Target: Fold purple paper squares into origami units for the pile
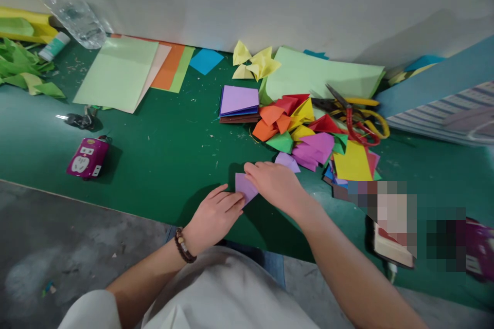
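On the green mat (165,149), left hand (214,211) and right hand (272,182), grips released, press purple paper (244,186).

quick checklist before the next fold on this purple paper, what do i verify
1. Purple paper lies flat on the green mat: ok.
2. Both hands are on it, left hand at its lower left edge, right hand over its right side: ok.
3. Edges lined up under the right hand: cannot tell, hidden.
4. Room around the sheet: not ok, a loose purple piece lies just behind the right hand.
5. Scissors lie well away from both hands: ok.
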The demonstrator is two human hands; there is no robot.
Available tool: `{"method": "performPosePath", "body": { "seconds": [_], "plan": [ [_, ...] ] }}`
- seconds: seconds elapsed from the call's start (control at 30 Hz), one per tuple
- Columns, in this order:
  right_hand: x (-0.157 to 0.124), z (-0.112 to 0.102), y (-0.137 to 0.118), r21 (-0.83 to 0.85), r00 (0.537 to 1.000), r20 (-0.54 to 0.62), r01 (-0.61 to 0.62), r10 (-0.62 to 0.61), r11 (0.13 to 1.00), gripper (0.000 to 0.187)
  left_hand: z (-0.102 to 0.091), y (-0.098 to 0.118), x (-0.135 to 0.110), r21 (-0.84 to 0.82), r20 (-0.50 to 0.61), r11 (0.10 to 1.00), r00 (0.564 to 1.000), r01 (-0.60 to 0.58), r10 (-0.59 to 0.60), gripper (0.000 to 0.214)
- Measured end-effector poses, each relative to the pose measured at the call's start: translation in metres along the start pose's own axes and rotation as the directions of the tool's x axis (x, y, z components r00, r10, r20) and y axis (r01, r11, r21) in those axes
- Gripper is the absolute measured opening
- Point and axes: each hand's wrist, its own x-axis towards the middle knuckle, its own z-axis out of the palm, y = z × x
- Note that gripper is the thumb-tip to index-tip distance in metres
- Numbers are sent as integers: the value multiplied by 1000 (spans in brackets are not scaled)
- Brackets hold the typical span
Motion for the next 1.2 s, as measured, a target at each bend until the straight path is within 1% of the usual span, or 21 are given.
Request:
{"method": "performPosePath", "body": {
  "seconds": [0.2, 0.4, 0.67, 0.8, 1.0, 1.2],
  "plan": [
    [1, -1, 1, -2, 1000, 13, -1, 1, 1000, 23, -1, 0, 0, 4, -5, 1000, 1000, 1, -1, 22],
    [2, -2, 1, -6, 1000, 12, -4, 4, 1000, 22, -2, -2, 3, 20, -13, 1000, 1000, 7, -7, 17],
    [1, -1, 0, 24, 1000, -9, -11, 11, 1000, 22, -3, -3, 3, -36, -31, 999, 999, 38, -39, 14],
    [1, 2, 1, 34, 999, -37, -10, 11, 999, 23, -7, -5, 5, -27, 28, 997, 997, 70, -70, 15],
    [2, 5, 2, 22, 998, -55, -10, 11, 1000, 27, -14, -8, 10, 7, 121, 997, 989, 81, -81, 12],
    [2, 4, 2, 22, 999, -50, 2, -1, 1000, 25, -14, -11, 13, 9, 145, 997, 986, 81, -82, 15]
  ]
}}
